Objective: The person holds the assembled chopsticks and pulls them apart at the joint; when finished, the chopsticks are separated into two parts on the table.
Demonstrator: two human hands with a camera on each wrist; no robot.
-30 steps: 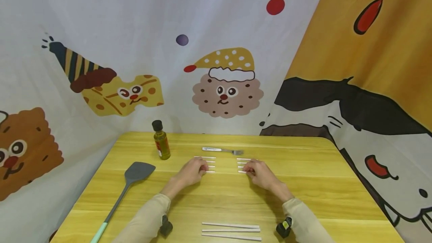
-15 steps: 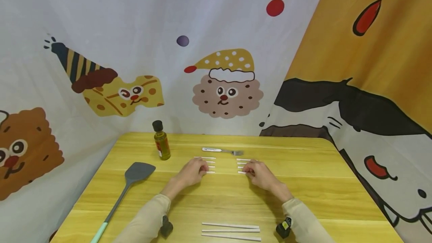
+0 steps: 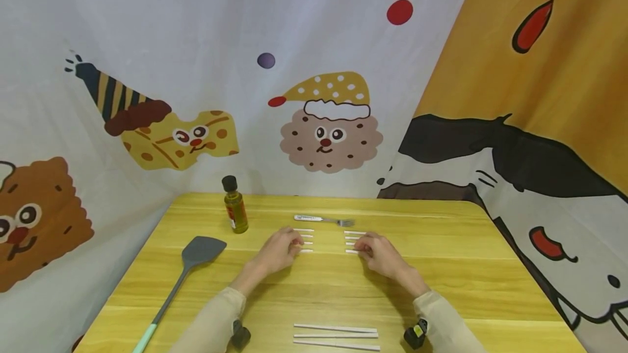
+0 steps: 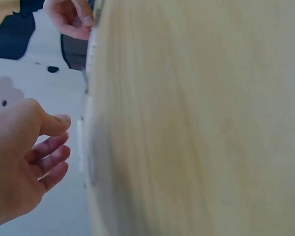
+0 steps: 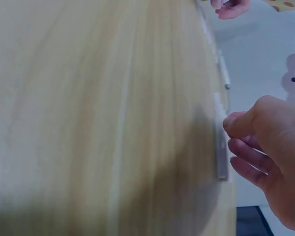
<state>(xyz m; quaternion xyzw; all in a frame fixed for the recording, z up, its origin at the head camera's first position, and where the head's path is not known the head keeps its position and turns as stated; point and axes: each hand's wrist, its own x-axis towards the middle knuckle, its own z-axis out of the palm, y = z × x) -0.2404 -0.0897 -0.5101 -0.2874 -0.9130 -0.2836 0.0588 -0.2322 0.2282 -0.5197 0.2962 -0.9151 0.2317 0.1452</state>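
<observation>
On the tabletop, my left hand (image 3: 277, 250) hovers over a left group of thin white sticks (image 3: 305, 236), covering their left ends. In the left wrist view its fingers (image 4: 54, 155) are loosely bent, with no stick between thumb and fingers. My right hand (image 3: 381, 255) is over a matching right group of white sticks (image 3: 351, 237), whose right ends it hides. The right wrist view has its thumb tip beside a pale stick (image 5: 221, 147); the fingers are bent, and whether they touch the stick is unclear. Nearer the body lie three longer white sticks (image 3: 336, 335), side by side.
A fork (image 3: 324, 220) with a white handle lies behind the groups of sticks. Left of it stands a bottle (image 3: 236, 212) of yellowish liquid with a black cap. A grey spatula (image 3: 196, 252) with a mint handle lies along the table's left side. A patterned curtain (image 3: 324, 42) hangs behind.
My left hand has shifted very slightly and covers more of the farthest left stick's left end. My right hand has moved hardly at all. The sticks look unmoved.
</observation>
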